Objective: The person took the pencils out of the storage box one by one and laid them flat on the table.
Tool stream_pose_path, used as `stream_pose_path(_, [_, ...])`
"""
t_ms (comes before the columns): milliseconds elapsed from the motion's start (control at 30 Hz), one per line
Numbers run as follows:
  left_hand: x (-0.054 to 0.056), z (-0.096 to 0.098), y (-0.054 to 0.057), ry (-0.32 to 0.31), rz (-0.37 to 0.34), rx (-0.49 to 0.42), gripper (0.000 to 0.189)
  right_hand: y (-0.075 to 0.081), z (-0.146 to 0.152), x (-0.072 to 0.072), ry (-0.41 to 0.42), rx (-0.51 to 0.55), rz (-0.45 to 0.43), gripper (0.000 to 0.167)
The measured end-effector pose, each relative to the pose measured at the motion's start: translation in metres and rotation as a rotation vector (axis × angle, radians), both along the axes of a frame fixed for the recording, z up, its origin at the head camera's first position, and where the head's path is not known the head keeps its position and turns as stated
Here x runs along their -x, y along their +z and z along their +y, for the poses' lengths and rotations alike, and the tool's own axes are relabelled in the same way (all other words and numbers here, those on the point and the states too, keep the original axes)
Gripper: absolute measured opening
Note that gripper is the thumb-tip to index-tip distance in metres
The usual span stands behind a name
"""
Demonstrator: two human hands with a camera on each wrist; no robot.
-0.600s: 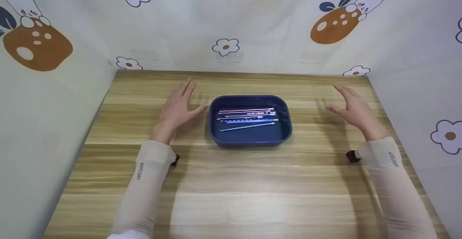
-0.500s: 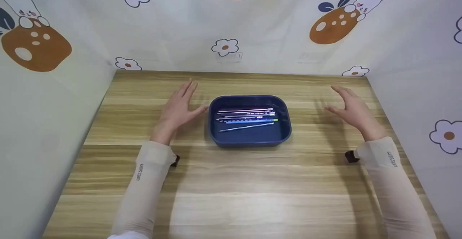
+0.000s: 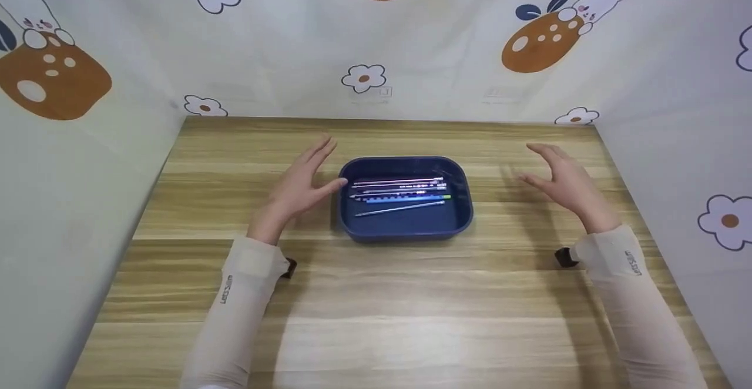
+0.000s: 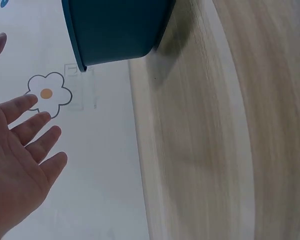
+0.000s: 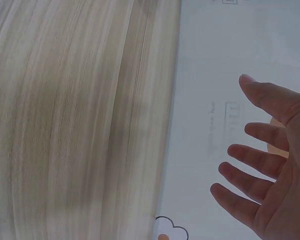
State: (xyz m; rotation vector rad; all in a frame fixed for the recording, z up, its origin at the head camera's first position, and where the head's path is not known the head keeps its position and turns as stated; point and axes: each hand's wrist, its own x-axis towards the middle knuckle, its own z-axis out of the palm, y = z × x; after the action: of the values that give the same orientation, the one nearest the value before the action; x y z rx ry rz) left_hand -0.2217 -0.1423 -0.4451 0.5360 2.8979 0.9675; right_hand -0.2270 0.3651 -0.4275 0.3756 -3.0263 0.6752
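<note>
A dark blue rectangular tray with rounded corners (image 3: 405, 237) stands mid-table in the head view; its side also shows in the left wrist view. Several pencils (image 3: 402, 192) lie side by side in it, pointed ends to the left, and one silvery pencil (image 3: 399, 208) lies apart, nearer the front. My left hand (image 3: 296, 186) is just left of the tray, fingers extended, its thumb tip overlapping the left rim in the head view. To the right of the tray and apart from it, my right hand (image 3: 567, 183) has its thumb and fingers spread, with nothing in them.
The wood-grain table (image 3: 376, 295) spreads around the tray. A pale sheet printed with flowers and rabbits (image 3: 282, 42) rises behind it and on both sides. Small black wrist cameras (image 3: 565, 257) sit at the sleeve cuffs.
My left hand has moved rightward, to the tray's left rim. The right hand has moved a little left, towards the tray. The tray and pencils keep their place.
</note>
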Motion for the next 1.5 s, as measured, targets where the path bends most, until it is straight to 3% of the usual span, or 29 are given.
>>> stream_pose_path(300, [-0.007, 0.002, -0.008, -0.092, -0.044, -0.070, 0.081, 0.001, -0.016, -0.002, 0.065, 0.014, 0.032, 0.066])
stream_pose_path(767, [-0.013, 0.006, -0.018, -0.207, -0.123, -0.120, 0.102, 0.000, -0.031, -0.007, 0.095, 0.037, 0.044, 0.065])
stream_pose_path(1067, [-0.018, 0.004, -0.025, -0.246, -0.121, -0.081, 0.117, 0.000, -0.044, -0.010, 0.120, 0.051, 0.044, 0.064])
stream_pose_path(1500, [-0.015, 0.007, -0.032, -0.241, -0.118, -0.014, 0.126, 0.002, -0.063, -0.012, 0.182, 0.117, 0.079, 0.059])
